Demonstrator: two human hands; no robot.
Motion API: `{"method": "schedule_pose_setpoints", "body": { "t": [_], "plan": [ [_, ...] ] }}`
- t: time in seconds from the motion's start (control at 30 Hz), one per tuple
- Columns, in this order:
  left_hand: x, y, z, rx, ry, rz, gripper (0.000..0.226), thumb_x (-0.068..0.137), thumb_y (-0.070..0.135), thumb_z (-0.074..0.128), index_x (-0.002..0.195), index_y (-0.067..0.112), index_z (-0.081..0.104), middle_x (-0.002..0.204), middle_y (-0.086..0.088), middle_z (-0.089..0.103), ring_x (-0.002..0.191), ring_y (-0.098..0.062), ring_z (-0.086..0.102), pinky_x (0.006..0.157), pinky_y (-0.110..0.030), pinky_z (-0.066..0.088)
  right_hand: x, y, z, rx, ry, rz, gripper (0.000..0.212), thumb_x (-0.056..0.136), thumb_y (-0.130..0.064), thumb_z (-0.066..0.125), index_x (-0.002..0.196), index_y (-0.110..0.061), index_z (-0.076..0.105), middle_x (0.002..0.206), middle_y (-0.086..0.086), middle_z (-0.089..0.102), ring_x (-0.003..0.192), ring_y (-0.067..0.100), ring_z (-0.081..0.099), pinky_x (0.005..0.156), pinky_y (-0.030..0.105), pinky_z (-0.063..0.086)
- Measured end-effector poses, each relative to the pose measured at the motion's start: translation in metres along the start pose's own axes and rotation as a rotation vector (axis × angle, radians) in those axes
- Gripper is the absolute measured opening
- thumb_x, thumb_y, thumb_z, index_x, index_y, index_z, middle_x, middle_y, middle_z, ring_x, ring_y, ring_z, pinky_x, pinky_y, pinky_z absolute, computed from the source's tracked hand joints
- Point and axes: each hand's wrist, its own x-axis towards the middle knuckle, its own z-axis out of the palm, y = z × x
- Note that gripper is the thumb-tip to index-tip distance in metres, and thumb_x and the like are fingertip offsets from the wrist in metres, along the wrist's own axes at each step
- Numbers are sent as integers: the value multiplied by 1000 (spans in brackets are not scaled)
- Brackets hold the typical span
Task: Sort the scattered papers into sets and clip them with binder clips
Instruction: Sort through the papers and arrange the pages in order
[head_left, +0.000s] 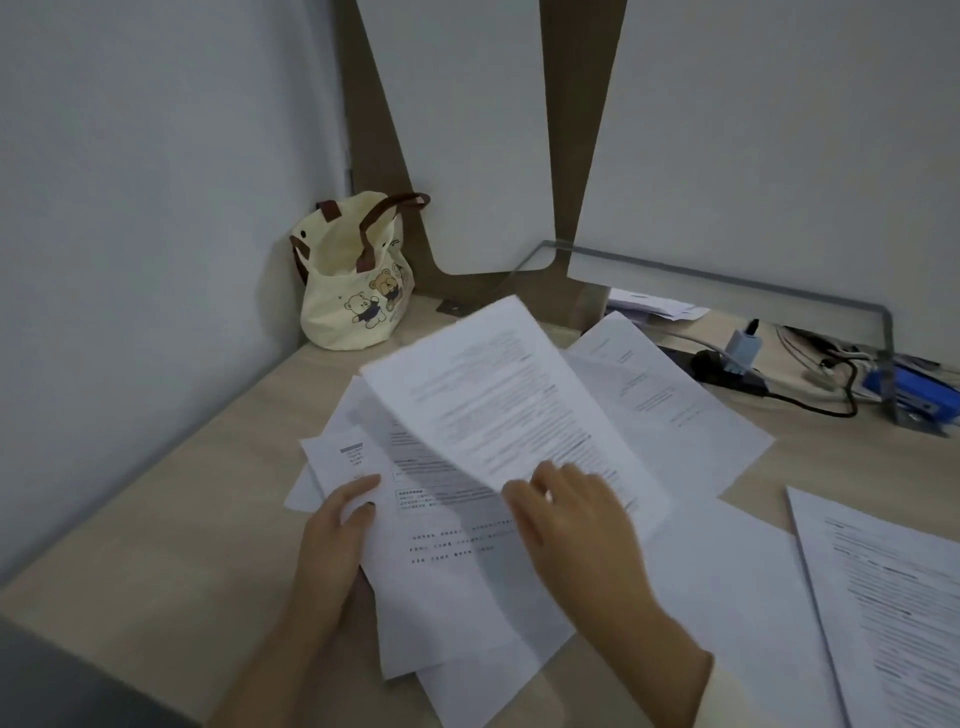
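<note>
Sorting looks barely started: left hand (337, 530) grips the stack (447, 571) at 6 o'clock on the table (156, 493), right hand (571, 514) pinches one lifted sheet (498, 405), more papers (883, 597) loose at 1 and 4 o'clock, nothing clipped, no clips in view.

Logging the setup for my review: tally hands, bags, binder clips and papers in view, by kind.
Hands: 2 (left hand, right hand)
Bag: 1
Binder clips: 0 in view
Papers: overlapping, cannot count
Total counted: 3
</note>
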Motion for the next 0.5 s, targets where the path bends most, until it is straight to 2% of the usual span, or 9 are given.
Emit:
{"method": "schedule_pose_setpoints", "body": {
  "t": [0.07, 0.17, 0.3, 0.4, 0.5],
  "plan": [
    [-2, 3, 2, 5, 14, -7, 18, 95, 16, 48, 104, 18, 64, 118, -5, 62, 104, -20, 57, 92, -36, 46, -9, -18, 18, 39, -91, -17, 32, 47, -7, 86, 58, -19, 58, 54, -4, 49, 45, 12, 45, 48, 21, 22],
    [-2, 8, 3, -12, 13, -74, 26, 93, 40, 47, 107, 25, 62, 110, 0, 65, 102, -18, 60, 93, -38, 47, -16, -36, 35, 108, -195, 1, 35, 42, -12, 88, 56, -22, 57, 52, -7, 50, 40, 8, 45, 43, 17, 19],
    [0, 9, 2, 66, -43, -82, 27, 89, 46, 51, 104, 28, 64, 108, 2, 67, 101, -19, 63, 95, -43, 49, -21, -46, 48, 133, -240, -3, 37, 39, -11, 88, 59, -25, 59, 53, -9, 51, 40, 6, 46, 42, 15, 20],
    [-1, 10, 3, -25, 4, -136, 31, 92, 44, 45, 98, 23, 68, 101, 1, 67, 94, -17, 63, 88, -37, 50, -19, -31, 44, 143, -139, 69, 33, 46, -5, 83, 64, -23, 62, 57, -8, 54, 47, 9, 50, 48, 16, 24],
    [2, 11, 1, -197, -2, -209, 26, 91, 28, 52, 99, 12, 70, 99, -4, 71, 88, -22, 67, 76, -35, 52, -10, -2, 26, 232, 77, 146, 8, 80, -11, 59, 81, -15, 66, 70, -1, 60, 63, 16, 51, 55, 21, 33]
  ]
}}
